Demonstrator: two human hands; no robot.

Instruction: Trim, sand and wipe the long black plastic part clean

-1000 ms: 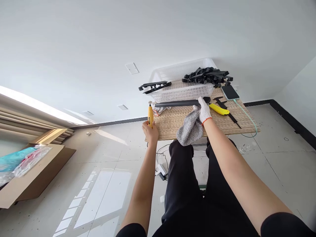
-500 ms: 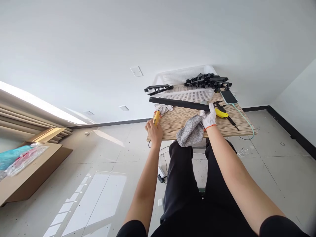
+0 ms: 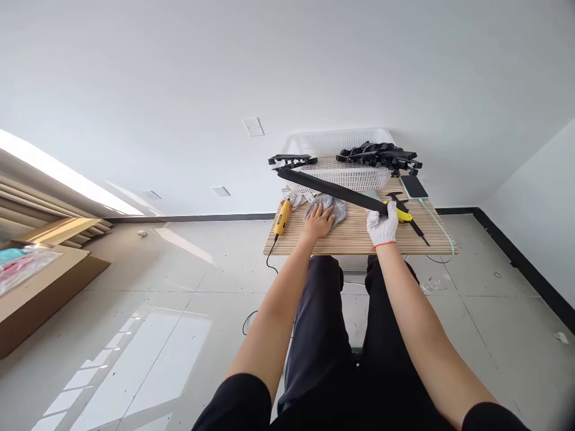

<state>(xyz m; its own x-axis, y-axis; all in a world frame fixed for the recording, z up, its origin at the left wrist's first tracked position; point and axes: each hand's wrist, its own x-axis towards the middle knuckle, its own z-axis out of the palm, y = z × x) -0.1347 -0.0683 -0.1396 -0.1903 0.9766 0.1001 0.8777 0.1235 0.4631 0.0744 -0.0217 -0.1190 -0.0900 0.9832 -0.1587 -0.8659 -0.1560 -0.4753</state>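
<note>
My bare left hand point(image 3: 318, 222) lies flat with fingers spread on a crumpled grey cloth point(image 3: 340, 211) on the small slatted table. A white knitted glove with an orange cuff covers my right hand point(image 3: 383, 224). It is closed round the near end of a long black strip point(image 3: 332, 189), which slants up to the left across the front of the basket. Beside my left hand lies a yellow corded rotary tool point(image 3: 282, 218). A yellow-handled cutter point(image 3: 404, 215) and black calipers point(image 3: 398, 199) lie just right of my gloved hand.
A white plastic basket point(image 3: 341, 139) stands against the wall, with a pile of black parts point(image 3: 380, 157) on its right and another black part point(image 3: 293, 160) at its left. A phone point(image 3: 414, 187) on a green cable lies at the table's right. White gloves point(image 3: 299, 199) lie behind the rotary tool.
My left hand has let go of the rotary tool, now on the table, and moved right onto the grey cloth. The cloth has shifted from the table's front edge to further back. The strip stays in my right hand.
</note>
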